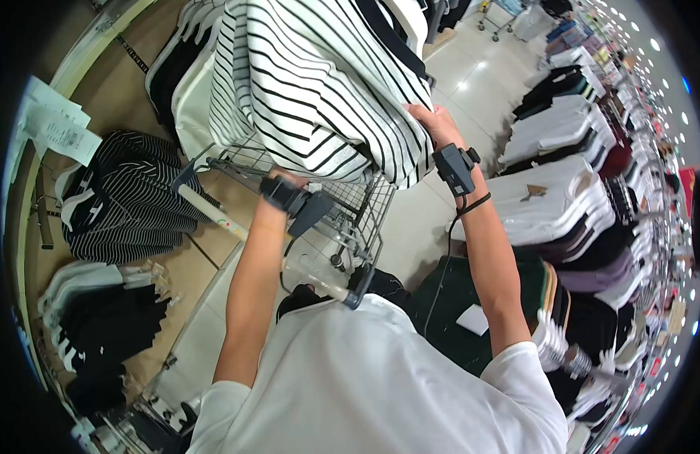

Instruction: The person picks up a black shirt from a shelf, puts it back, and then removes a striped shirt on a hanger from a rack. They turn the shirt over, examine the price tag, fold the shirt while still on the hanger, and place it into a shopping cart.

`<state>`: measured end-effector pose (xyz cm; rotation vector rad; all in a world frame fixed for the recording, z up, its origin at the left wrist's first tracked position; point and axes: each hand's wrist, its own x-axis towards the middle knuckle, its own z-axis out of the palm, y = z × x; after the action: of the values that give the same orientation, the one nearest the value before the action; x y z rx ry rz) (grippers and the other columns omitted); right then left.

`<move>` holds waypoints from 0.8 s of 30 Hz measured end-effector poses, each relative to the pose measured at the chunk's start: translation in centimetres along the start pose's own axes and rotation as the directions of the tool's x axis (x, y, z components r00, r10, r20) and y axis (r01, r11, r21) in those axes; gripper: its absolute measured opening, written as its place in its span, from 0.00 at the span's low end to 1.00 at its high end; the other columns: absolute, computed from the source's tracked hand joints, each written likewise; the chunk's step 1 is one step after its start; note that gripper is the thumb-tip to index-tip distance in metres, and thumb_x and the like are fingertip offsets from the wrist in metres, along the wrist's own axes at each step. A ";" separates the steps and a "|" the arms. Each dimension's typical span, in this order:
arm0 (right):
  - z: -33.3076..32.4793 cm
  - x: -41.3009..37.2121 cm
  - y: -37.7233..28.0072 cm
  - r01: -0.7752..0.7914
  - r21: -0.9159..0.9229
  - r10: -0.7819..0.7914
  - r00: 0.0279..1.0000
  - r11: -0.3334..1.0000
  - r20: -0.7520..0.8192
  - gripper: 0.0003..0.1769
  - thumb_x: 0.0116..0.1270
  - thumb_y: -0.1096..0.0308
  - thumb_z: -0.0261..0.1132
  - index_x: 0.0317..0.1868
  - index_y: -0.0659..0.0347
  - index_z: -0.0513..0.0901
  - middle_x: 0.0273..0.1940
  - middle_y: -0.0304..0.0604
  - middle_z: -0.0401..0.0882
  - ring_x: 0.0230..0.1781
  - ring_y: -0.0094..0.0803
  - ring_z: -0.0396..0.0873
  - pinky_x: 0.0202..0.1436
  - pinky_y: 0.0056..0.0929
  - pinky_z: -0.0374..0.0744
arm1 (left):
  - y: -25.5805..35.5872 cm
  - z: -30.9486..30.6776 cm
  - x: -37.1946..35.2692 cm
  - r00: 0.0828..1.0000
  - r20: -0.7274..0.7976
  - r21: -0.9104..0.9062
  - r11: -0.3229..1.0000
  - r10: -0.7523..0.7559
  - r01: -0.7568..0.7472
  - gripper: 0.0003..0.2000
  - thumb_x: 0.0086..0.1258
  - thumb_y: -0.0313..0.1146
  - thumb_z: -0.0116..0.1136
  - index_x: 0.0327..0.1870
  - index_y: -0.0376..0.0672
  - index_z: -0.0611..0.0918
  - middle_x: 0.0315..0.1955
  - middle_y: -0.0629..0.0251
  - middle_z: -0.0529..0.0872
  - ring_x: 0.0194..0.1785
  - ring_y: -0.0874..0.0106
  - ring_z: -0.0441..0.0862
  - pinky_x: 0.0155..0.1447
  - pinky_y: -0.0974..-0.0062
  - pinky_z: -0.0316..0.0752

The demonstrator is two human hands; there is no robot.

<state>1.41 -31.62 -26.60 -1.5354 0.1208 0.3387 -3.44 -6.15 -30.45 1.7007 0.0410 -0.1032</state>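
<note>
Right hand is up against the near side of the pile of striped shirts, fingers curled into the fabric, so it's gripping cloth rather than lying flat. Left hand is tucked in under the bottom edge of the pile. The fingers are buried, so I can't tell how far they're closed, only that it's touching the underside. Both wrists have a small black gadget strapped on.

The pile sits between the two hands, on top of the wire cart just below them. My guess is it's soft, floppy and fairly heavy as a bundle, and the layers would slide apart if you grabbed just the top. Better to hold it from underneath and squeeze the sides.

Out past the right hand there are racks of folded tops. Off beyond the left hand, more hanging striped clothes and some paper slips.
</note>
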 end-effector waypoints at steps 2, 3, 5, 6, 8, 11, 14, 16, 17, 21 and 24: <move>-2.3 2.3 0.0 -0.037 -0.030 0.036 0.999 0.999 -0.017 0.23 0.57 0.63 0.73 0.47 0.73 0.82 0.37 0.44 0.85 0.32 0.26 0.83 0.39 0.24 0.80 | 0.0 0.4 -0.5 0.999 -0.017 0.051 0.997 -0.050 0.051 0.18 0.77 0.35 0.54 0.60 0.33 0.76 0.58 0.55 0.81 0.62 0.72 0.75 0.65 0.75 0.69; -3.7 3.9 1.0 -0.057 -0.050 0.056 0.998 0.997 -0.009 0.23 0.57 0.63 0.73 0.46 0.73 0.82 0.37 0.45 0.85 0.31 0.27 0.83 0.39 0.24 0.81 | -0.6 0.4 -1.1 0.996 -0.012 0.040 0.995 -0.093 0.093 0.18 0.77 0.36 0.53 0.60 0.33 0.76 0.58 0.56 0.81 0.62 0.73 0.75 0.65 0.76 0.69; -6.1 7.2 3.1 -0.019 -0.073 0.018 1.000 0.997 -0.010 0.22 0.56 0.62 0.74 0.43 0.73 0.83 0.37 0.45 0.86 0.31 0.27 0.83 0.38 0.25 0.81 | -2.9 -0.6 -3.1 0.981 0.044 -0.053 0.980 -0.189 0.191 0.17 0.77 0.34 0.53 0.60 0.33 0.75 0.59 0.55 0.80 0.63 0.73 0.75 0.67 0.76 0.68; -7.2 8.9 4.4 0.000 -0.089 -0.001 1.000 0.996 -0.020 0.21 0.56 0.62 0.74 0.43 0.73 0.84 0.37 0.45 0.86 0.31 0.27 0.83 0.38 0.25 0.81 | -3.2 -0.3 -5.0 0.987 -0.037 -0.052 0.986 -0.159 0.157 0.17 0.77 0.35 0.53 0.61 0.34 0.75 0.59 0.57 0.80 0.62 0.71 0.77 0.66 0.75 0.69; -9.4 12.5 7.3 0.050 -0.183 -0.060 0.997 0.982 -0.047 0.22 0.54 0.61 0.75 0.42 0.72 0.86 0.37 0.45 0.87 0.31 0.26 0.83 0.38 0.26 0.80 | -3.1 0.3 -9.1 0.967 -0.198 -0.029 0.987 -0.159 0.156 0.17 0.77 0.35 0.54 0.61 0.36 0.75 0.59 0.58 0.81 0.61 0.68 0.78 0.67 0.73 0.69; -11.4 16.0 10.5 0.085 -0.214 -0.103 0.992 0.973 -0.073 0.24 0.53 0.60 0.75 0.42 0.73 0.85 0.34 0.46 0.87 0.30 0.28 0.82 0.38 0.27 0.79 | -3.6 0.5 -14.8 0.880 -0.409 0.074 0.952 -0.242 0.296 0.18 0.76 0.34 0.56 0.62 0.36 0.74 0.63 0.55 0.77 0.65 0.66 0.75 0.70 0.70 0.67; -12.3 19.4 12.1 0.098 -0.366 -0.173 0.969 0.925 -0.176 0.26 0.50 0.57 0.75 0.40 0.76 0.85 0.32 0.47 0.86 0.30 0.32 0.82 0.39 0.31 0.79 | -5.7 1.2 -18.8 0.732 -0.653 0.294 0.827 -0.192 0.480 0.26 0.72 0.36 0.60 0.68 0.37 0.69 0.66 0.53 0.72 0.68 0.62 0.71 0.70 0.66 0.65; -14.1 25.0 17.3 0.106 -0.446 -0.256 0.921 0.889 -0.292 0.30 0.47 0.53 0.74 0.36 0.78 0.85 0.32 0.56 0.87 0.32 0.47 0.84 0.43 0.41 0.79 | -6.2 2.6 -19.7 0.639 -0.715 0.263 0.738 -0.284 0.622 0.33 0.70 0.38 0.63 0.72 0.38 0.63 0.68 0.51 0.70 0.68 0.59 0.71 0.69 0.63 0.66; -14.4 27.4 19.3 0.113 -0.508 -0.331 0.871 0.854 -0.362 0.30 0.46 0.53 0.73 0.36 0.78 0.85 0.32 0.60 0.86 0.33 0.52 0.85 0.44 0.44 0.79 | -6.6 3.2 -20.0 0.587 -0.743 0.241 0.690 -0.321 0.683 0.36 0.68 0.38 0.65 0.74 0.39 0.60 0.68 0.51 0.69 0.68 0.57 0.71 0.69 0.62 0.67; -11.6 25.8 16.9 -0.092 -0.609 -0.208 0.891 0.788 -0.404 0.30 0.43 0.54 0.72 0.35 0.79 0.85 0.34 0.68 0.84 0.39 0.60 0.84 0.49 0.46 0.79 | -7.9 4.2 -20.0 0.583 -0.615 0.010 0.734 -0.531 0.679 0.44 0.67 0.37 0.66 0.77 0.39 0.49 0.67 0.44 0.70 0.64 0.53 0.73 0.62 0.61 0.74; -11.1 27.5 18.7 -0.234 -0.678 -0.121 0.893 0.696 -0.433 0.31 0.47 0.55 0.72 0.41 0.78 0.83 0.41 0.69 0.83 0.47 0.60 0.82 0.54 0.47 0.78 | -9.5 5.1 -19.5 0.617 -0.601 0.024 0.760 -0.508 0.649 0.43 0.70 0.35 0.63 0.78 0.43 0.45 0.65 0.43 0.71 0.60 0.55 0.77 0.61 0.64 0.75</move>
<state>23.50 -38.78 -52.79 -2.3982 0.4482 0.0550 -23.88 -9.26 -38.66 1.8482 1.0939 -0.0881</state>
